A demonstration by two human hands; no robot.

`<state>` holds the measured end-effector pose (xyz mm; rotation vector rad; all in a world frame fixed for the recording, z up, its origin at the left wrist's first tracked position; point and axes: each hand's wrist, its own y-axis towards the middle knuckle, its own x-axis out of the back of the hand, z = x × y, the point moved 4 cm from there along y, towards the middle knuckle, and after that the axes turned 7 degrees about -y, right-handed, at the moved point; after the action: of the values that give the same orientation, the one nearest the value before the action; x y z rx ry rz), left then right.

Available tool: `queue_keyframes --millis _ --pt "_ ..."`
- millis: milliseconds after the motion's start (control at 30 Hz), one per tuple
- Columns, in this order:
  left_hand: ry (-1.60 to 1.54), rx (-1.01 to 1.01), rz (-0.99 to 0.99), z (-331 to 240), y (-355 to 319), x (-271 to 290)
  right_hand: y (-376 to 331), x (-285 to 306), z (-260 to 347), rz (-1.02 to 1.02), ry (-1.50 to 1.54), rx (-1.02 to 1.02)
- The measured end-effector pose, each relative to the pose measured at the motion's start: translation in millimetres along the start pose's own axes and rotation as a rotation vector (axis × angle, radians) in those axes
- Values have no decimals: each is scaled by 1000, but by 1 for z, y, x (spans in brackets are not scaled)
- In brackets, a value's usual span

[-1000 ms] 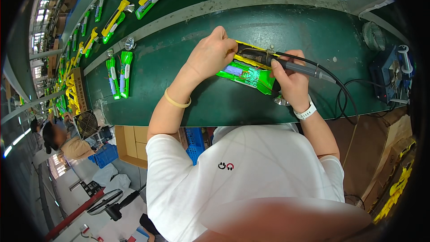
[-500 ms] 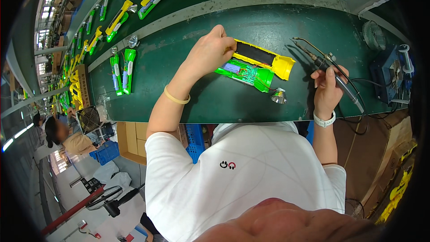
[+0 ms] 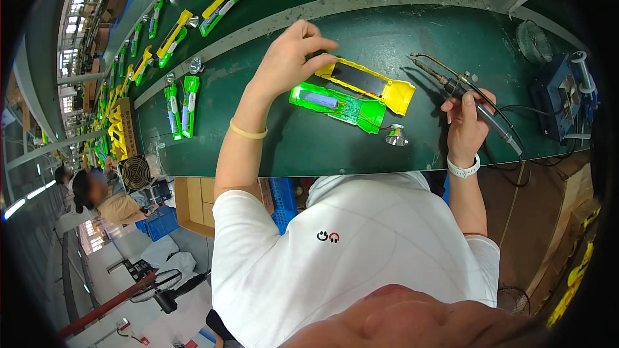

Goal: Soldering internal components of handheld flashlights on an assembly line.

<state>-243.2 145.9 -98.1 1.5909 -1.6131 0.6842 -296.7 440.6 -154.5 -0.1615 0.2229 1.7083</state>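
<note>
A flashlight lies opened on the green bench: a green casing half (image 3: pixel 371 120) with a blue battery cell (image 3: pixel 318 99) and a circuit board, and beside it a yellow casing half (image 3: pixel 398 96) with a dark panel. Thin red wires run between them and to a silver reflector (image 3: pixel 396 136). White light glows at the green half's left end. My left hand (image 3: pixel 291 58) is open, fingers apart, its thumb close to the yellow half's upper end; whether they touch I cannot tell. In my right hand (image 3: pixel 469 130) is a soldering iron (image 3: pixel 456 87), its tip pointing up-left beside a thin bent tube.
Two green flashlight halves (image 3: pixel 189 106) lie at the left of the bench. More yellow and green ones (image 3: pixel 222 3) line the strip beyond the metal rail (image 3: pixel 309 9). A blue soldering station (image 3: pixel 556 96) and a wire coil (image 3: pixel 534 40) stand at right. A person (image 3: pixel 106 196) sits far left.
My left hand has let go of the yellow half's end and moved up and left, fingers parted. The green half's glowing end now shows. The soldering iron remains in my right hand.
</note>
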Motion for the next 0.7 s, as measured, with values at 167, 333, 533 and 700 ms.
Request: queue_keyframes --millis 167,333,533,700 --pt "174 -315 72 -2 2 -11 1 0 3 -34 -2 -12" --pt "-132 -153 307 -26 -47 -4 3 5 1 -110 61 4" --pt "-178 6 -97 41 -26 -11 3 3 2 -88 24 10" --pt "-54 211 -352 135 91 29 6 2 -5 -71 -1 -11"
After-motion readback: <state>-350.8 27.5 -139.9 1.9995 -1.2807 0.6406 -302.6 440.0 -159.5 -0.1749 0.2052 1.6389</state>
